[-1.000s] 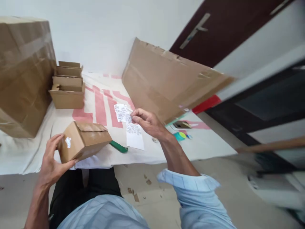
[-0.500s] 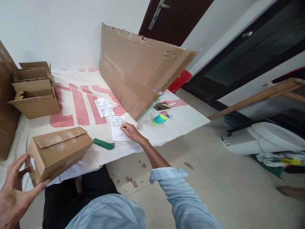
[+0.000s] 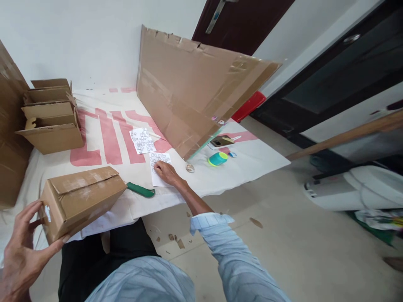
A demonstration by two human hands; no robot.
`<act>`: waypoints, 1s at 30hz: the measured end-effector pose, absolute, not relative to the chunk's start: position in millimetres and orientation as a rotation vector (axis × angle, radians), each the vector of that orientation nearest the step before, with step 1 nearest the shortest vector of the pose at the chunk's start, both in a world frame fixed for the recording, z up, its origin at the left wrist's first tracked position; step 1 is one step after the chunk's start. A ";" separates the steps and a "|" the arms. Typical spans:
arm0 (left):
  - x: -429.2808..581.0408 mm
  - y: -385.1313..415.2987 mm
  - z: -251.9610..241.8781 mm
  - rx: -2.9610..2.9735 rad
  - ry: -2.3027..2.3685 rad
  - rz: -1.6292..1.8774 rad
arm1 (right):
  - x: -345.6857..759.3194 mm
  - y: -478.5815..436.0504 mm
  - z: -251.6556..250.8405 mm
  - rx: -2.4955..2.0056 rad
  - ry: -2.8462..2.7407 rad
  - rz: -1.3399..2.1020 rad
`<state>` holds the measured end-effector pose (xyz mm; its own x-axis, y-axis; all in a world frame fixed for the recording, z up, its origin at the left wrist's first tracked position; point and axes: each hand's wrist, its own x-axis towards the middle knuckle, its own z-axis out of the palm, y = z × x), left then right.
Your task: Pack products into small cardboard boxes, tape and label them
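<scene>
My left hand [image 3: 27, 247] grips the near left end of a closed cardboard box [image 3: 86, 193], thumb low and fingers on the upper edge. A white patch shows on that end. The box lies at the table's front edge. My right hand [image 3: 166, 173] is closed over a white sheet of paper [image 3: 157, 181] covered with small dark outlines; anything between its fingertips is hidden. Behind it lies a second marked sheet [image 3: 143, 141]. A green-handled cutter [image 3: 141, 190] rests between the box and the paper, its far left end against the box.
A big cardboard panel [image 3: 195, 88] stands across the table. Open cardboard boxes [image 3: 55, 130] sit at the left. Right of the panel are a teal and yellow roll [image 3: 217, 159] and a phone [image 3: 222, 141]. A white bucket [image 3: 355, 188] and cardboard scraps [image 3: 180, 243] are on the floor.
My right hand has moved slightly left over the marked sheet, its fingers still closed. The view has shifted a little. My left hand keeps its hold on the box.
</scene>
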<state>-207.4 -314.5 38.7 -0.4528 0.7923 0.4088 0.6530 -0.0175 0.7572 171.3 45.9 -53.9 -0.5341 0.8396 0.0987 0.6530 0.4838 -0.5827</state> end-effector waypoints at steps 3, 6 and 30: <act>-206.1 -314.5 38.7 1.572 2.095 1.469 | 168.0 46.2 -55.5 -1.261 -2.368 0.676; -204.8 -314.3 39.0 1.582 2.101 1.467 | 164.4 46.1 -58.4 -1.284 -2.363 0.653; -192.6 -318.8 39.5 1.629 2.212 1.388 | 159.2 24.6 -77.2 -1.301 -1.679 0.914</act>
